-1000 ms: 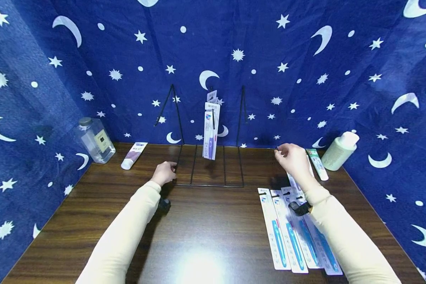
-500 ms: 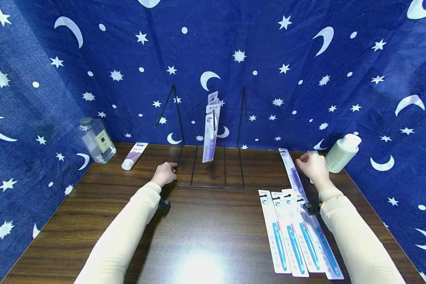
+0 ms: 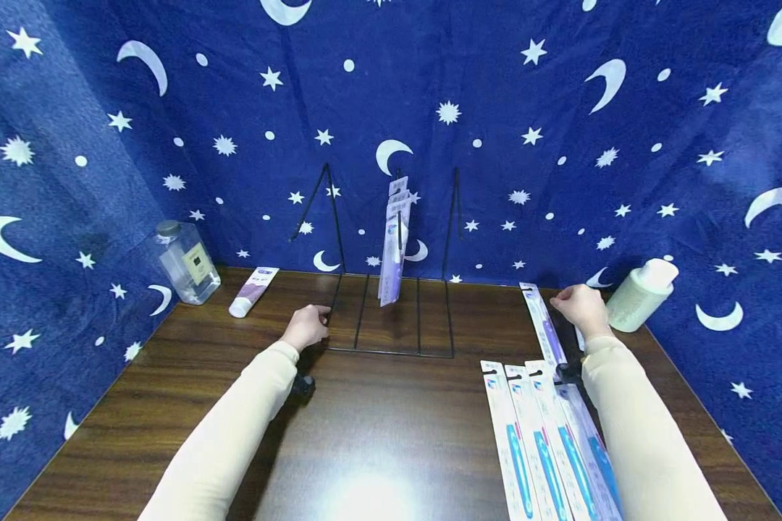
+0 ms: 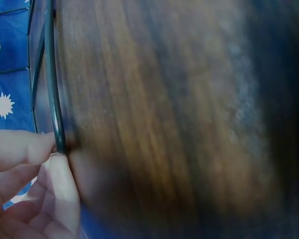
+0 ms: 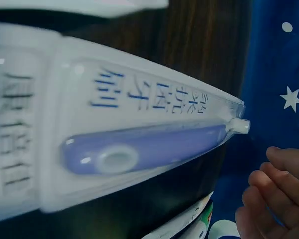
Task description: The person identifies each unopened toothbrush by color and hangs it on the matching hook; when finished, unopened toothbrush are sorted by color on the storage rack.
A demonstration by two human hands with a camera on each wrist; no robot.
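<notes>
Fingers [image 4: 25,149] of the left hand [image 3: 306,327] pinch the front left corner of the black wire display rack [image 3: 391,352] at centre frame, apparently bracing it so the purple toothbrush packs [image 3: 393,250] hanging on its peg stay put. At right of centre, the right hand [image 3: 583,309] hangs loosely curled and holds nothing; whether it touches the purple toothbrush pack [image 3: 544,325] lying flat on the wooden table [image 3: 378,434] just to its left I cannot tell. Blue toothbrush packs [image 3: 541,441] lie side by side at lower right, seemingly laid out within easy reach of that hand.
</notes>
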